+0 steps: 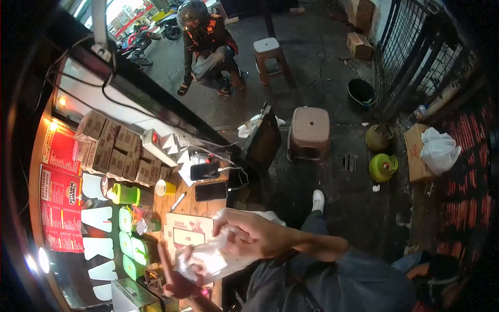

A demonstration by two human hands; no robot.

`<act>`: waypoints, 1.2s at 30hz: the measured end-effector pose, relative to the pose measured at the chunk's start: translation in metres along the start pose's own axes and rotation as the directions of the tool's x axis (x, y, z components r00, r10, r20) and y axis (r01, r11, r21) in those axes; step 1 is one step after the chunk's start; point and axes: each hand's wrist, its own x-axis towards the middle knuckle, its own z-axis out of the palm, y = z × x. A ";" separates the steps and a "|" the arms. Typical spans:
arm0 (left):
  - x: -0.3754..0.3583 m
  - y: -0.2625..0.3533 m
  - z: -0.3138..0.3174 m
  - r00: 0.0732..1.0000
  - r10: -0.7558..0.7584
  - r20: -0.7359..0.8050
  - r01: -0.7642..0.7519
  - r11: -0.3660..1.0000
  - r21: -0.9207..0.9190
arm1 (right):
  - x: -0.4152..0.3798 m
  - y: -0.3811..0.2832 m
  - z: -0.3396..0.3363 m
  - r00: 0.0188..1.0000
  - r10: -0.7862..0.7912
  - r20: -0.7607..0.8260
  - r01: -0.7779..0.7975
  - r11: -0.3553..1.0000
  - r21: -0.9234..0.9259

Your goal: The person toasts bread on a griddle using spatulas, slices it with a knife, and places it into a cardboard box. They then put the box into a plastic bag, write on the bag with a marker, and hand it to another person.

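My right hand (248, 232) grips the top of a crumpled white plastic bag (210, 261) over the wooden counter (193, 207). My left hand (175, 279) holds the same bag from below, fingers spread under it. Beneath the bag lies a flat cardboard box (183, 232) with a brown print. What is inside the bag cannot be made out. My leg and white shoe (318, 200) stretch away to the right of the counter.
Two phones (204, 170) (210, 191), a yellow cup (162, 187), a green bottle (125, 194), a pen (178, 200) and stacked small cartons (114, 148) fill the counter. Plastic stools (309, 132) (269, 54), green gas cylinders (383, 166) and a seated helmeted person (205, 44) are on the floor beyond.
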 end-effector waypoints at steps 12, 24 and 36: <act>0.184 -0.254 0.051 0.812 -0.547 -0.204 0.566 0.823 0.048 | -0.095 -0.006 -0.186 0.918 0.075 -0.389 -0.328 0.696 -0.639; 0.311 -0.400 0.037 0.738 -0.674 -0.030 0.664 0.734 -0.140 | -0.156 0.034 -0.314 0.830 0.047 -0.556 -0.409 0.728 -0.551; 0.430 -0.432 0.019 0.717 -0.697 0.024 0.688 0.713 0.133 | -0.414 -0.028 -0.394 -0.229 0.171 -0.958 -0.843 0.458 0.283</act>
